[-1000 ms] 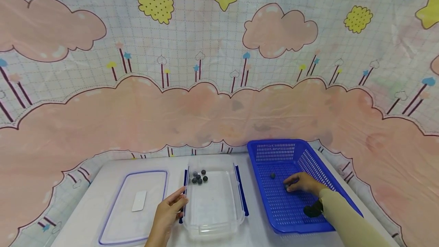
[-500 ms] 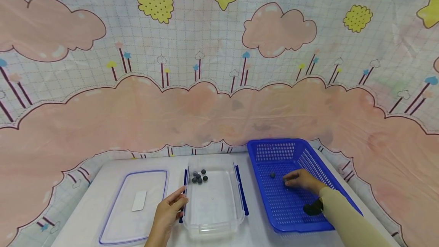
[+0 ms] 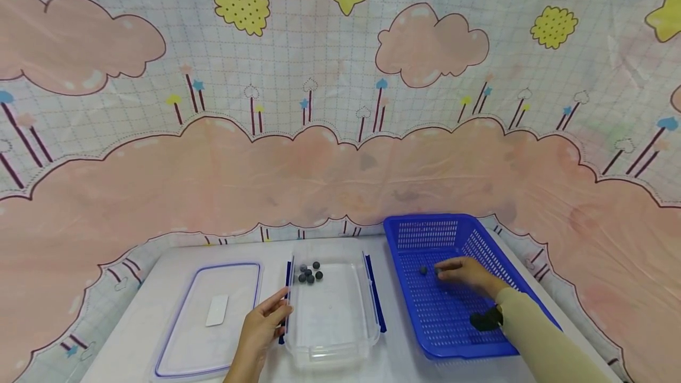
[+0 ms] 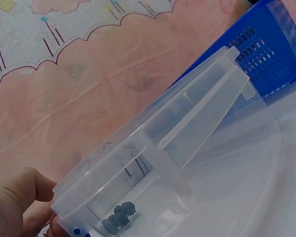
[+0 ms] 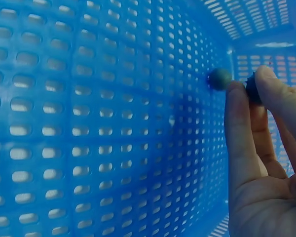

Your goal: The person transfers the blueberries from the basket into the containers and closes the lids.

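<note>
My right hand is over the blue basket, pinching a blueberry between thumb and fingertips. Another blueberry lies on the basket floor, just left of those fingertips. With my left hand I hold the left side wall of a clear plastic container, beside its blue latch. A small cluster of blueberries sits inside, towards the container's far left; in the left wrist view several berries show through the wall near my left fingers.
A clear lid with a blue seal rim lies flat left of the container, a white rectangle on it. Everything stands on a white table. A printed cloth rises behind it.
My right hand has lifted slightly and shifted left and away from me within the basket, carrying the pinched blueberry closer to the loose one. The left hand stays on the container.
</note>
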Demonstrator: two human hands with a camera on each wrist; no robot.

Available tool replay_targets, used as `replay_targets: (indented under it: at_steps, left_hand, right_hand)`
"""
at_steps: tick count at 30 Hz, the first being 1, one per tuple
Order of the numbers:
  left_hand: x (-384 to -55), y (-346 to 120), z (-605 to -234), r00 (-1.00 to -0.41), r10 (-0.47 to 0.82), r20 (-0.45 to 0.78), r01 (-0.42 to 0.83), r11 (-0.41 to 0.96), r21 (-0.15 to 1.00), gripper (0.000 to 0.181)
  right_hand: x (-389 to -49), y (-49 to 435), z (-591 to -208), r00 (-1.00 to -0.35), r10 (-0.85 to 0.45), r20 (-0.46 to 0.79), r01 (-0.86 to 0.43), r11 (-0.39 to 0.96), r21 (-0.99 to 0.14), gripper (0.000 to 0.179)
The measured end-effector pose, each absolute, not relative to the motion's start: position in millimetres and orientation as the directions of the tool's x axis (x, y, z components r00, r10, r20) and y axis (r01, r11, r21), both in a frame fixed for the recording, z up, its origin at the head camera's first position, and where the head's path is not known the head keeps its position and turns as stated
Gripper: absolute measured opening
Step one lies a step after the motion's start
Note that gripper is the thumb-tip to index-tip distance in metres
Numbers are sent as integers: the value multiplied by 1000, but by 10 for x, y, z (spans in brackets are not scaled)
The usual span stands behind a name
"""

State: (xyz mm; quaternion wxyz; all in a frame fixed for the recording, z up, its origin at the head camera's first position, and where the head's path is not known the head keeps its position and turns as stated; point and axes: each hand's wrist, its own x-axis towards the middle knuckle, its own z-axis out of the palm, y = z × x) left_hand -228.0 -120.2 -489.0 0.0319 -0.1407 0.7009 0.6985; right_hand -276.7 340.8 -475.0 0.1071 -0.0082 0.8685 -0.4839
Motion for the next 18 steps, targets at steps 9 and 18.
replay_targets:
  at_steps: [9,18]
  left_hand:
    - [-2255,-1191,-4870,-965,-143,-218,-221,-1,975,48]
    - [-2265,-1192,-4858,-961,-155,-230,-233,-2,973,48]
  right_hand:
    - [-2768,3368,-4688,-970,-192,-152,53,443,-895,45]
    - [-2759,3275,-4559,-961,-243,-134,27,399,-916,50]
